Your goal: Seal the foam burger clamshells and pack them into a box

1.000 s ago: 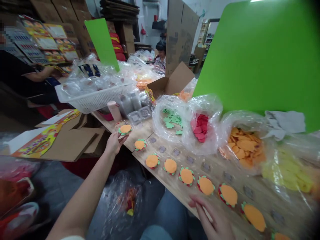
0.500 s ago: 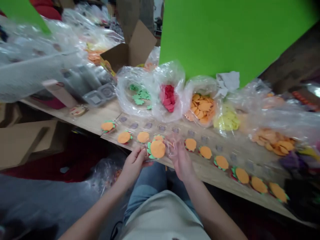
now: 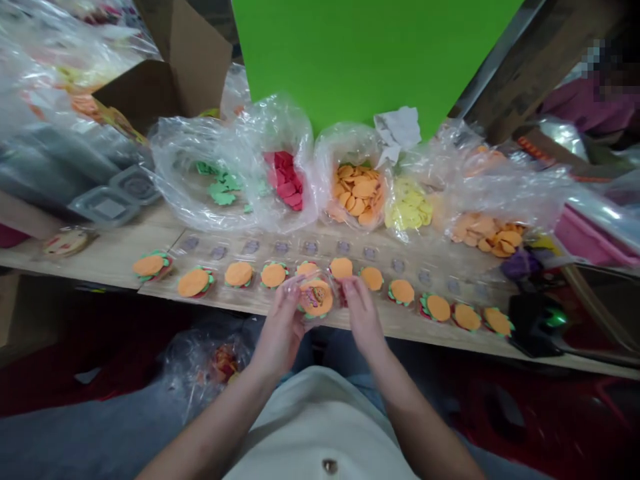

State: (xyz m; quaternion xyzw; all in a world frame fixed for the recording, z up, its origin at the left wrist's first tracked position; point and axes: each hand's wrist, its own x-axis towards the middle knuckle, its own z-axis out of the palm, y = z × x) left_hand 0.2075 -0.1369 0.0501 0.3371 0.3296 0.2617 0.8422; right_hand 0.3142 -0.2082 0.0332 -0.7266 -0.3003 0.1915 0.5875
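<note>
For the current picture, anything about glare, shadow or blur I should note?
Head view: white glints streak the plastic bags; head view: deep shadow sits under the table, and the upper-right corner is nearly black; head view: left hand and right hand look slightly soft, and fine print on the case is too blurred to read.

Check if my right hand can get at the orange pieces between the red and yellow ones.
Probably yes: the bag looks open, and only low clear packs lie between your right hand and the orange pieces.
</note>
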